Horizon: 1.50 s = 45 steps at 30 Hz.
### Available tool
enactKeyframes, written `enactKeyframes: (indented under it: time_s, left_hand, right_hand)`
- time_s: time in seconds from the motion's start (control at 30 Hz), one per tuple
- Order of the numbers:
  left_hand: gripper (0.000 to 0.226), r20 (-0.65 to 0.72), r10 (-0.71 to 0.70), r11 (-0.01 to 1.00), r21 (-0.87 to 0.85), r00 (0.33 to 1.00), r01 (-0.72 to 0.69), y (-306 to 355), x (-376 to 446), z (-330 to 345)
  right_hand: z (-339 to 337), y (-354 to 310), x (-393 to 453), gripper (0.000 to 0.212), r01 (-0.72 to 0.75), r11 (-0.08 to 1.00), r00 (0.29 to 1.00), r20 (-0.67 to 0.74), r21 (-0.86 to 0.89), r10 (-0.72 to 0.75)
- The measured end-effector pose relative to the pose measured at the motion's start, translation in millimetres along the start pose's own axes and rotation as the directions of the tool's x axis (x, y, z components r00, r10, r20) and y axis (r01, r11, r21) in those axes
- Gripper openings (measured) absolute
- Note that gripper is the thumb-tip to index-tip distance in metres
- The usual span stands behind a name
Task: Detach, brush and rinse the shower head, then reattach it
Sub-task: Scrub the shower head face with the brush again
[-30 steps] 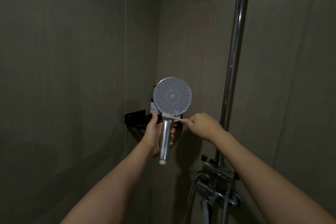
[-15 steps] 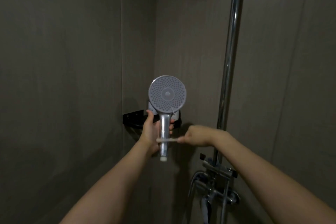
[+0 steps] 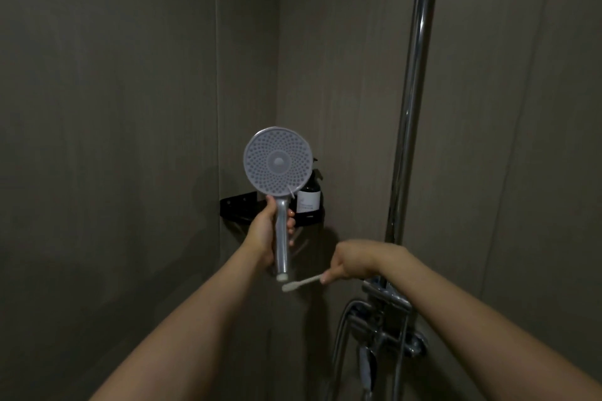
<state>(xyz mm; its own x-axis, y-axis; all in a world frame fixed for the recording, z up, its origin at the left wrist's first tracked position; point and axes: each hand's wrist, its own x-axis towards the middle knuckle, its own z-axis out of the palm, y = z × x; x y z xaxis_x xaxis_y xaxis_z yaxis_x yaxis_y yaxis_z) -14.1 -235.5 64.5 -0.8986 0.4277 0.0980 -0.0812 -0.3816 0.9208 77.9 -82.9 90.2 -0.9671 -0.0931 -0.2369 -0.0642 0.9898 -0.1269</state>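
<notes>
The detached shower head is a round grey disc with many nozzle holes on a chrome handle, held upright with its face toward me. My left hand grips that handle from the left. My right hand holds a white toothbrush by its end, bristle tip pointing left just under the handle's bottom end. No hose is attached to the handle.
A chrome riser pipe runs up the right wall. Below it sit the mixer valve and a hose. A black corner shelf holds a dark bottle behind the shower head. Grey walls meet in the corner.
My right hand has carried the toothbrush down from the neck of the shower head to below the handle's bottom end. The shower head shifted slightly left.
</notes>
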Motion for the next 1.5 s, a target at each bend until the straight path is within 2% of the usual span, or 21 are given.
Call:
enactKeyframes:
  time_s: [0.03, 0.1, 0.17, 0.23, 0.37, 0.43, 0.5, 0.57, 0.63, 0.67, 0.8, 0.87, 0.93, 1.0, 1.17, 1.27, 1.33, 1.4, 1.5]
  left_hand:
    - [0.053, -0.015, 0.004, 1.000, 0.005, 1.000, -0.004, -2, 0, -1]
    - [0.051, -0.035, 0.009, 1.000, 0.005, 0.999, -0.008, -2, -1, -1]
    - [0.051, -0.040, 0.007, 1.000, -0.002, 0.999, -0.007, 1, -3, -1]
    - [0.051, -0.049, 0.011, 1.000, -0.009, 0.999, -0.011, 4, -4, -3]
    - [0.053, -0.056, 0.011, 1.000, -0.004, 0.998, -0.012, -2, -4, -3]
    - [0.053, -0.052, 0.010, 1.000, -0.005, 0.999, -0.011, -6, -5, -2]
    - [0.053, -0.051, 0.013, 1.000, -0.007, 0.999, -0.013, -5, -4, -4]
    - [0.054, -0.049, 0.008, 1.000, -0.018, 0.999, -0.009, -6, -2, -7]
    - [0.055, -0.045, 0.016, 0.999, -0.032, 0.999, -0.017, -9, -1, -4]
    - [0.054, -0.047, 0.016, 0.999, -0.039, 0.999, -0.018, -11, -1, -2]
    - [0.049, -0.086, 0.033, 0.999, -0.002, 0.996, -0.033, -11, -2, 0]
    - [0.041, -0.109, 0.024, 0.999, 0.029, 0.994, -0.021, -11, 0, -1]
    - [0.028, -0.129, 0.049, 0.998, 0.052, 0.990, -0.042, -10, 2, 0]
    - [0.030, -0.138, 0.052, 0.998, 0.054, 0.989, -0.045, -9, 3, 7]
    - [0.008, -0.150, -0.025, 0.997, -0.078, 0.988, 0.014, -10, 4, 13]
    - [0.021, -0.069, -0.054, 0.994, -0.096, 0.996, 0.048, -5, 2, 12]
    - [0.027, 0.010, -0.067, 0.996, -0.063, 0.998, 0.067, -3, -2, 12]
    - [0.028, 0.068, -0.075, 0.997, -0.009, 0.995, 0.076, -5, -5, 13]
    - [0.021, 0.089, -0.073, 0.996, 0.064, 0.993, 0.067, -12, -8, 17]
  right_hand:
    - [5, -2, 4, 0.046, 0.036, 0.999, 0.999, -0.029, 0.004, -0.036]
    - [8, -3, 6, 0.048, 0.059, 0.992, 0.993, -0.098, -0.110, -0.070]
    - [3, 9, 3, 0.049, -0.022, 0.978, 0.983, -0.181, -0.208, -0.016]
    - [-1, 20, -3, 0.050, -0.070, 0.979, 0.977, -0.210, -0.190, 0.029]
    - [8, 2, 3, 0.048, 0.073, 0.951, 0.955, -0.254, -0.301, -0.154]
    - [5, 4, 4, 0.051, 0.007, 0.940, 0.947, -0.300, -0.341, -0.116]
    - [0, 17, 2, 0.050, -0.071, 0.953, 0.955, -0.296, -0.295, -0.021]
    - [5, 18, 3, 0.047, -0.005, 0.989, 0.964, -0.264, -0.150, -0.035]
    - [13, 5, 8, 0.046, 0.089, 0.991, 0.965, -0.238, -0.098, -0.110]
    - [16, 3, 11, 0.045, 0.091, 0.993, 0.967, -0.231, -0.079, -0.107]
    - [2, 27, 3, 0.048, -0.076, 0.992, 0.967, -0.251, -0.099, 0.049]
    - [1, 33, 1, 0.049, -0.069, 0.996, 0.968, -0.246, -0.058, 0.053]
    - [7, 24, 4, 0.050, 0.047, 0.997, 0.969, -0.243, 0.053, -0.033]
    - [13, 13, 5, 0.049, 0.099, 0.993, 0.976, -0.199, 0.063, -0.085]
    - [0, 36, 2, 0.049, -0.013, 0.994, 0.987, -0.157, 0.111, 0.031]
    - [-14, 48, -3, 0.050, 0.040, 0.957, 0.955, -0.293, 0.287, 0.048]
    - [-23, 46, -6, 0.052, 0.149, 0.904, 0.892, -0.449, 0.402, 0.053]
    - [-30, 35, -6, 0.052, 0.213, 0.901, 0.838, -0.545, 0.378, 0.031]
    - [-36, 14, -3, 0.051, 0.212, 0.933, 0.813, -0.583, 0.292, -0.003]
